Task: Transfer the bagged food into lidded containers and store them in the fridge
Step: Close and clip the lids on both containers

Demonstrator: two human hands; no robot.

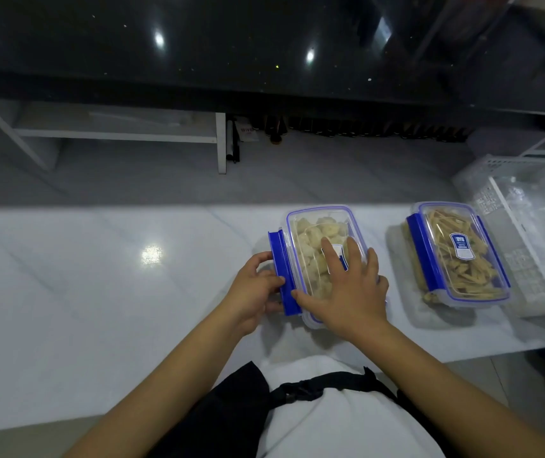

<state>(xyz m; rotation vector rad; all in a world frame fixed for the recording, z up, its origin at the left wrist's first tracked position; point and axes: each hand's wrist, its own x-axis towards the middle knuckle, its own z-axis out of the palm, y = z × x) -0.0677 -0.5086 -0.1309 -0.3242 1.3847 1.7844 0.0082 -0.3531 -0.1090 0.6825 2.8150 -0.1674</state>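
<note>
A clear lidded container point(310, 233) with pale round food pieces stands on the white counter point(99, 292), in front of me. Its blue left clip point(279, 259) sticks out sideways, unlatched. My left hand point(254, 292) grips that clip near its lower end. My right hand point(347, 285) lies flat on the lid with fingers spread, pressing it down. To the right stands a second clear container point(456, 252) holding yellowish strips, its lid on and its blue side clips folded down.
A white plastic basket point(529, 233) with crumpled clear bags sits at the counter's right end. Beyond the counter is a grey floor with a white shelf frame point(132, 133) and a row of dark bottles point(363, 128) under a black surface.
</note>
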